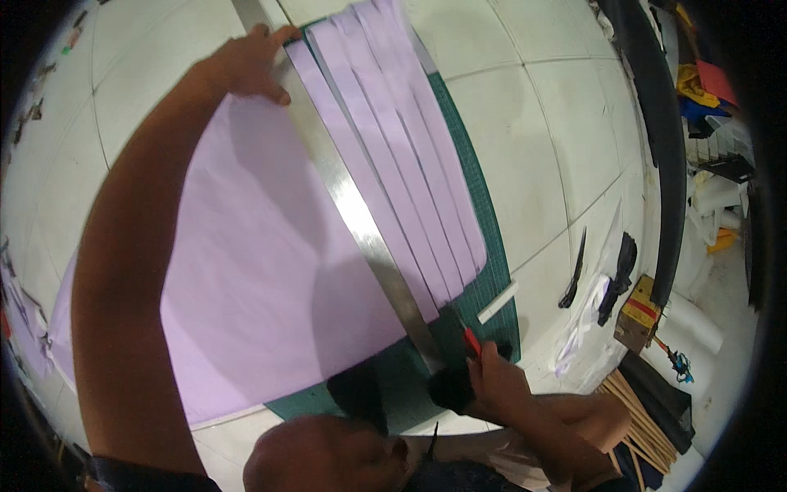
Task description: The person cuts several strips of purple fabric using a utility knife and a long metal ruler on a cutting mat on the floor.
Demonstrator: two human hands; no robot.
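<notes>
A lilac sheet of fabric [254,254] is spread over a green cutting mat [500,303], with several narrow strips [402,148] cut along its right side. A long metal ruler [352,205] lies slantwise along the left edge of the strips. At its far end, my left hand [258,66] presses down with fingers spread, the thumb near the ruler's edge. Close to the near edge of the fabric, my right hand [496,381] grips a red-handled utility knife [471,340], its tip beside the near ends of the strips.
A short white stick [498,302] rests on the mat's right part. White floor tiles [516,115] surround the mat. To the right are black scraps [619,275], a yellow box [637,316], wooden sticks [639,418] and a long black roll [664,164]. My bent legs [328,451] are at the near edge.
</notes>
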